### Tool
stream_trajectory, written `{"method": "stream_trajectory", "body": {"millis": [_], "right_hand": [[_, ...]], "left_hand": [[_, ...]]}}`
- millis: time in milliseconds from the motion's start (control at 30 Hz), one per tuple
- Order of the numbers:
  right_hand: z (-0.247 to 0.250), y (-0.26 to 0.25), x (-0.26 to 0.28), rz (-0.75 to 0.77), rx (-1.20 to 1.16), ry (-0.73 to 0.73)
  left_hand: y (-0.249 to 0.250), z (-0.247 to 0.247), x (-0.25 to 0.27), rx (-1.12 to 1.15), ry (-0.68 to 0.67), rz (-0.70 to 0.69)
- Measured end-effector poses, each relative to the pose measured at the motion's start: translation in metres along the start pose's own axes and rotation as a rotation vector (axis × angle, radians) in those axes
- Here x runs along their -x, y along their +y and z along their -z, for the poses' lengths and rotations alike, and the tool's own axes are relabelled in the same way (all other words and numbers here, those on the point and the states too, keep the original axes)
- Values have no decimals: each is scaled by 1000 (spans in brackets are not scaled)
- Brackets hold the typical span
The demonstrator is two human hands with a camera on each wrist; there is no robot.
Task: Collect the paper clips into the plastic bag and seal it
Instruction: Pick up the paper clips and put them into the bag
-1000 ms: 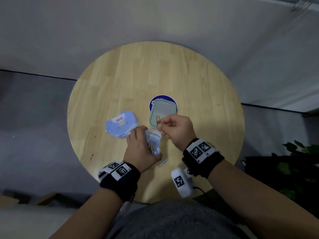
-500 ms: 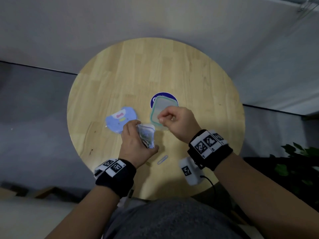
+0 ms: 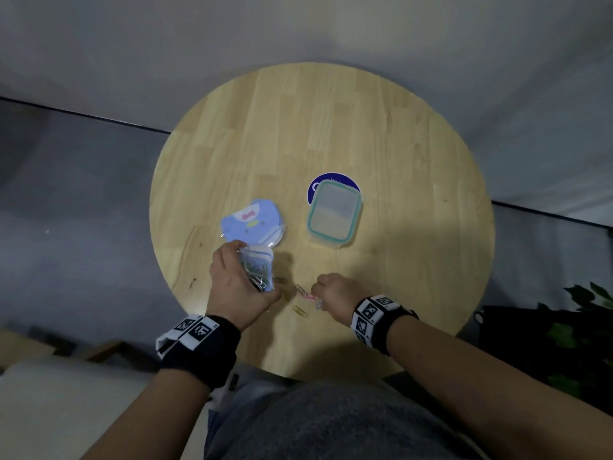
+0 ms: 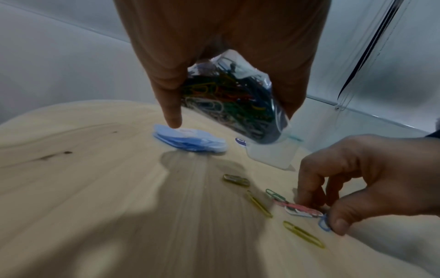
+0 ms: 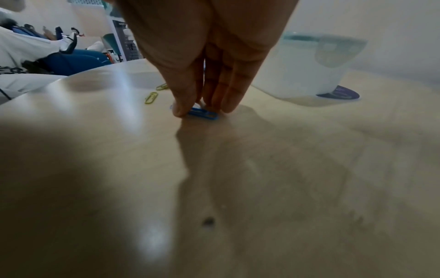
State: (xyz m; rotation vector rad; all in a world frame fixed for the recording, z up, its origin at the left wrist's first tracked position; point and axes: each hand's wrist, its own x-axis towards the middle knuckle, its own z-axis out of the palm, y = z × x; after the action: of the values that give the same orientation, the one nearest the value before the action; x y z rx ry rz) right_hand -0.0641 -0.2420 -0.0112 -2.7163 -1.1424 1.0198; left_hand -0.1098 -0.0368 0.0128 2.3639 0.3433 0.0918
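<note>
The left hand (image 3: 237,287) grips the plastic bag (image 4: 238,105) above the worktop (image 3: 398,144), fingers curled round it, probably keeping it handy for filling. It already holds many coloured paper clips. The right hand (image 3: 335,293), at the near edge, pinches a blue clip (image 5: 202,113) lying among loose clips (image 4: 259,204). A lidded plastic box (image 3: 333,212) sits farther off, contents unclear.

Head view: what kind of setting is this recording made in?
Probably an office or shared indoor workspace, not a kitchen. A person sits at a round wooden table by a pale wall, with a potted plant beside it; the right wrist view shows other seated people across the room.
</note>
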Motion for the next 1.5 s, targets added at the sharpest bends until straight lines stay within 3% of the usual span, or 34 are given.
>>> {"method": "stream_trajectory", "body": {"millis": [300,567,733,933,1167,1233,1300,1400,1500], "right_hand": [[-11,-7,11,-139,82,-31],[-5,-14,4,-326,-100,-20],[0,-14,2,-332,-142,-9],[8,-6,7,-353,-398,47],[61,14,26,-290,-812,155],[90,20,35,-260,-938,86],[115,24,40,-251,-889,-75],[144,23,39,-291,-638,-317],[164,15,33,-341,-308,-414]], "left_hand": [[7,-6,-3,7,-55,-17],[2,0,-8,5,-93,-24],[2,5,-11,20,-97,1],[3,-2,-8,37,-103,12],[13,-17,-3,-40,-157,-153],[20,-21,-5,-65,-195,-206],[28,-24,-6,-92,-234,-267],[43,-30,-8,-139,-279,-353],[58,-35,-10,-179,-300,-434]]}}
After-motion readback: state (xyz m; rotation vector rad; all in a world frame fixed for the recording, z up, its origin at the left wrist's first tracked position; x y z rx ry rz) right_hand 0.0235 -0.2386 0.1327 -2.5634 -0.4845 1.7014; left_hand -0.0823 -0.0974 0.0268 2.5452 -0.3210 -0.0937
